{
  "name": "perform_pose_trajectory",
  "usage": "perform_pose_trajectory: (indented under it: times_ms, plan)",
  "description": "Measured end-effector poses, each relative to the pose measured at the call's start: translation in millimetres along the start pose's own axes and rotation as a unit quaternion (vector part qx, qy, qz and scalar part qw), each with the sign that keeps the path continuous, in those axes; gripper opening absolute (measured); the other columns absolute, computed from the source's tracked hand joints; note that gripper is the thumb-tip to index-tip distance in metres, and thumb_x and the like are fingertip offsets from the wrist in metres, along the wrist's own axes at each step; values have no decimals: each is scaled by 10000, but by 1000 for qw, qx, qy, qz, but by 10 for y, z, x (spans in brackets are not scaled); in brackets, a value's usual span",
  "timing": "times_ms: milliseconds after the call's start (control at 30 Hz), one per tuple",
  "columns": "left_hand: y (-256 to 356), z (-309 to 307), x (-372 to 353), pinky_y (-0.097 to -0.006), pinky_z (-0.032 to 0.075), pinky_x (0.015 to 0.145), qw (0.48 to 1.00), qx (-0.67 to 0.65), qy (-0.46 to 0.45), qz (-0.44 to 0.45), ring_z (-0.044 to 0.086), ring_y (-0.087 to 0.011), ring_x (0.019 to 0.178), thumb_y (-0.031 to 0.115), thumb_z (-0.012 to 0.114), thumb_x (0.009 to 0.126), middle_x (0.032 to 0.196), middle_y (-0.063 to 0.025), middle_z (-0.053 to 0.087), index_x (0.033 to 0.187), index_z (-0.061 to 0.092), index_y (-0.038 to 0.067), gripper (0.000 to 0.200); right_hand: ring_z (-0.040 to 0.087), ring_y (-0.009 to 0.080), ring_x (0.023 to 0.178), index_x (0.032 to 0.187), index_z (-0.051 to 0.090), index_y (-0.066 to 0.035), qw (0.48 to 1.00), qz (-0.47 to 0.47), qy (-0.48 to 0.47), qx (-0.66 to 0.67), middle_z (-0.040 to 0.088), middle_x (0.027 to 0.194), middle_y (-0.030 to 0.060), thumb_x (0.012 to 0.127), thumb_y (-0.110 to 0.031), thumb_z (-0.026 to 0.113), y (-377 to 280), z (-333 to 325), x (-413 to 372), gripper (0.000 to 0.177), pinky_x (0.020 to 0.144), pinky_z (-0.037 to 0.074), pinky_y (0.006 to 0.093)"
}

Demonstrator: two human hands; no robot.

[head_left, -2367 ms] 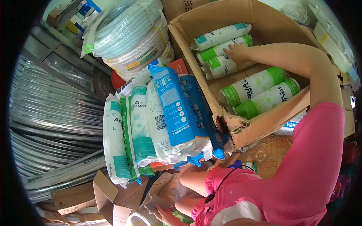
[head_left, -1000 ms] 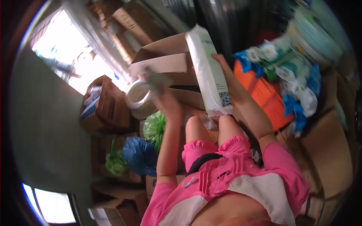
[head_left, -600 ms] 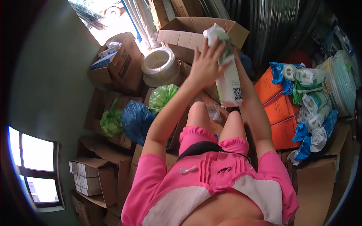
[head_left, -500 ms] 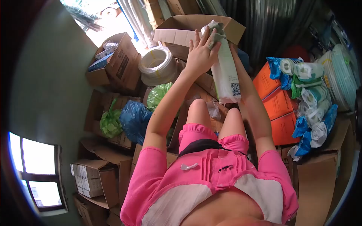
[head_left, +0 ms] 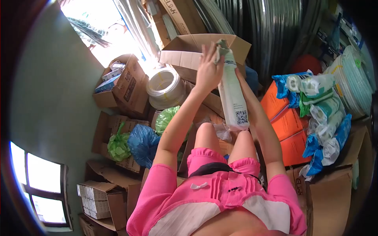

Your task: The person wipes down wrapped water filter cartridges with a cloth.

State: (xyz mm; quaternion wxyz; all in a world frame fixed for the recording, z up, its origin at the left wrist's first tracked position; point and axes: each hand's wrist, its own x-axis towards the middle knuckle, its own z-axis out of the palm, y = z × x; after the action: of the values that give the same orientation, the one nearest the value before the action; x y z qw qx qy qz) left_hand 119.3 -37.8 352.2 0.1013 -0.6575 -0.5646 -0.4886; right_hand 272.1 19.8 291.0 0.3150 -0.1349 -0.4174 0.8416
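Note:
A long white plastic-wrapped package (head_left: 233, 92), with dark print near its top and a QR code near its lower end, stands tilted above my knees. My left hand (head_left: 208, 70) is at its upper left edge, pressing a grey-green cloth (head_left: 221, 50) against it; the fingertips are partly covered by the cloth. Along the package's right side, my right hand (head_left: 239, 76) supports it from behind, most of its fingers hidden. Just beyond both hands is an open cardboard box (head_left: 185, 59).
Left of me are a coil of white tubing (head_left: 165, 88), a blue bag (head_left: 142, 144), a green bag (head_left: 119, 146) and a carton (head_left: 126, 84). On the right lie orange packages (head_left: 289, 135), plastic-wrapped rolls (head_left: 323, 106) and a large pale coil (head_left: 350, 82). Metal-coloured pipes (head_left: 271, 31) stand behind.
My left hand and the cloth have shifted from the package's upper front to its left edge, uncovering the dark print. The whole scene sits lower in view as the camera tilted up.

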Motion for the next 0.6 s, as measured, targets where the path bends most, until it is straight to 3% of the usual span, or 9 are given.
perform_pose_trajectory:
  times_ms: [67, 100, 133, 200, 233, 300, 433, 533, 600]
  plan:
    - [5, 89, -110, -446, 275, 1174, 997, -50, -48, -40, 330, -441, 1423, 232, 449, 1027, 1478, -238, 452, 1406, 481, 2, 444, 692, 162, 897, 1355, 540, -106, 1000, -8, -7, -24, 677, 1112, 60, 989, -630, 431, -56, -34, 185, 649, 737, 582, 284]
    - [69, 63, -266, -445, 270, 1179, 984, -123, -112, -69, 336, -431, 1424, 236, 420, 1036, 1465, -224, 473, 1395, 491, -5, 439, 699, 188, 820, 1288, 568, -102, 992, -52, 100, -50, 684, 1027, 73, 969, -692, 386, -93, 102, 184, 695, 690, 583, 294]
    - [184, -1, -397, -444, 264, 1183, 960, -198, -172, -95, 341, -420, 1425, 241, 392, 1046, 1452, -209, 493, 1385, 502, -13, 438, 689, 179, 718, 1280, 567, -112, 991, -47, 113, 57, 684, 1016, 69, 985, -650, 404, -112, 82, 206, 635, 591, 580, 303]
    - [86, -41, -650, -433, 248, 1196, 962, -201, -181, 42, 337, -407, 1434, 261, 326, 1056, 1456, -174, 502, 1379, 536, 18, 455, 631, 158, 614, 1177, 590, -111, 993, 61, -7, 99, 661, 897, 73, 938, -719, 416, -145, -366, 352, 676, 508, 537, 303]
    - [49, -101, -762, -436, 231, 1204, 951, -231, -203, 31, 321, -398, 1446, 276, 306, 1058, 1465, -162, 497, 1382, 549, 48, 464, 596, 144, 557, 1108, 604, -114, 989, 105, -33, 98, 646, 830, 73, 908, -759, 424, -197, -386, 321, 699, 461, 510, 302]
    - [-98, -216, -804, -456, 185, 1219, 943, -215, -250, 38, 242, -385, 1484, 293, 291, 1058, 1510, -141, 454, 1423, 532, 111, 474, 551, 124, 540, 1037, 593, -111, 994, 90, 48, 44, 618, 794, 67, 898, -763, 444, -187, -79, 221, 683, 425, 457, 288]
    - [-201, -288, -488, -530, 217, 1193, 985, -32, -156, 68, 152, -419, 1496, 254, 408, 1032, 1573, -143, 345, 1430, 497, 82, 443, 661, 140, 694, 1172, 615, -117, 996, 57, 38, 48, 677, 902, 64, 955, -625, 502, 142, 180, 193, 564, 593, 553, 276]
    - [-392, -242, -203, -536, 236, 1181, 997, 42, -58, -9, 159, -467, 1479, 282, 450, 1022, 1606, -181, 251, 1418, 495, 47, 463, 693, 151, 741, 1242, 610, -107, 996, 59, 34, 56, 699, 953, 67, 976, -577, 513, 286, 333, 289, 548, 635, 584, 282]
    - [-404, -253, -222, -513, 271, 1169, 994, 69, -89, -15, 253, -474, 1442, 267, 504, 997, 1554, -224, 329, 1299, 572, 12, 402, 693, 151, 741, 1241, 611, -105, 996, 64, 27, 60, 698, 954, 66, 978, -576, 511, 272, 333, 321, 549, 634, 584, 283]
